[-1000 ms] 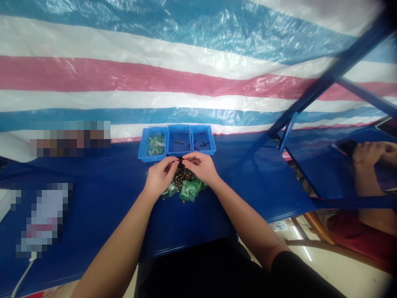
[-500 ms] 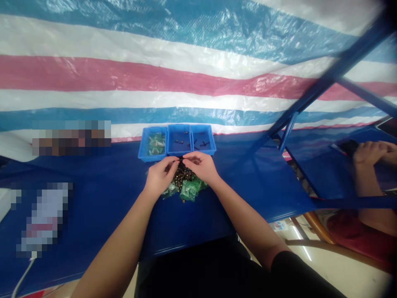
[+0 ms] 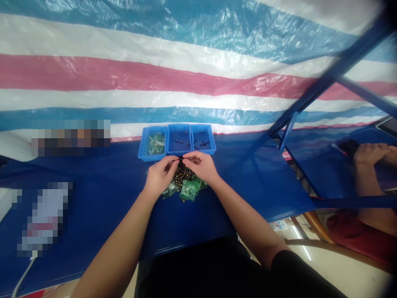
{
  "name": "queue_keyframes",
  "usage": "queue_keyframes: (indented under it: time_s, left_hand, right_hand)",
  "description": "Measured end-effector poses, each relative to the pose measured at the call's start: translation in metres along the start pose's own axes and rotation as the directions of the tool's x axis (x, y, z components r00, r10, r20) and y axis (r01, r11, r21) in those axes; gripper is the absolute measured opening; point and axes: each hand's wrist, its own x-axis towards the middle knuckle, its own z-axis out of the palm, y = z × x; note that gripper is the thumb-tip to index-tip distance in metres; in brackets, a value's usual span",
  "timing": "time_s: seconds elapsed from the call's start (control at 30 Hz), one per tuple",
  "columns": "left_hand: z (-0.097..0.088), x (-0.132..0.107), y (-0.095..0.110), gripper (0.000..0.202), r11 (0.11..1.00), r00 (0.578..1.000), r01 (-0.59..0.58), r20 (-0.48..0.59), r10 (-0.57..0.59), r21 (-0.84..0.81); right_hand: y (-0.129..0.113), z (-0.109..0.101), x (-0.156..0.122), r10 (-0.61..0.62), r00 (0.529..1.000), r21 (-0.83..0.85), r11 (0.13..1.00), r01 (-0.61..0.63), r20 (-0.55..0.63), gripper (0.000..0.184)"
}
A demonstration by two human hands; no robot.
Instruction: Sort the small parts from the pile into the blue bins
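Observation:
My left hand (image 3: 159, 176) and my right hand (image 3: 201, 165) meet fingertip to fingertip over a blue table (image 3: 242, 182), both pinched on one small dark part (image 3: 180, 157) held between them. Right under the hands lies a heap of small brown metal pieces (image 3: 181, 176) mixed with green plastic bags (image 3: 189, 190). Just beyond stand three joined blue bins: the left bin (image 3: 152, 144) holds green and white bagged pieces, the middle bin (image 3: 179, 142) and the right bin (image 3: 202, 140) each hold several small dark parts.
A striped red, white and blue tarp (image 3: 186, 70) hangs behind the table. A blue metal frame (image 3: 325, 78) slants across the right. Another person's hand and forearm (image 3: 367, 165) rest on the neighbouring table at far right. A white cable (image 3: 21, 277) lies at lower left.

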Motion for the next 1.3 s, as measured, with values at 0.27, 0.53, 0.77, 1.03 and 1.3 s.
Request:
queue_keyframes:
  time_s: [0.27,0.53,0.77,1.03,1.3]
  left_hand:
    - [-0.0016,0.0001,0.0014,0.029,0.999,0.999,0.033,0.039,-0.033,0.001]
    - [-0.0014,-0.0004,0.0015,0.031,0.999,0.999,0.043,0.028,-0.042,-0.02]
    - [-0.0009,0.0004,0.0014,0.028,0.999,0.999,0.04,0.027,-0.04,-0.02]
    - [-0.0035,0.0012,0.0022,0.027,1.0,0.999,0.028,0.046,-0.028,-0.001]
    - [-0.0025,-0.0021,0.0006,0.025,0.987,0.998,-0.036,0.05,0.045,-0.158]
  right_hand:
    - [-0.001,0.0004,-0.0007,0.003,1.0,-0.007,1.0,-0.003,0.01,0.024]
    - [0.0,-0.0002,-0.0003,-0.009,1.0,-0.015,1.0,0.009,-0.008,0.024]
    - [-0.0028,-0.0001,-0.0004,-0.001,1.0,-0.007,1.0,0.0,-0.004,0.022]
    - [-0.0016,0.0004,-0.0008,-0.001,1.0,-0.014,1.0,0.002,0.022,0.023]
    - [0.0034,0.0009,0.0009,-0.005,1.0,0.008,1.0,0.005,0.006,0.024]
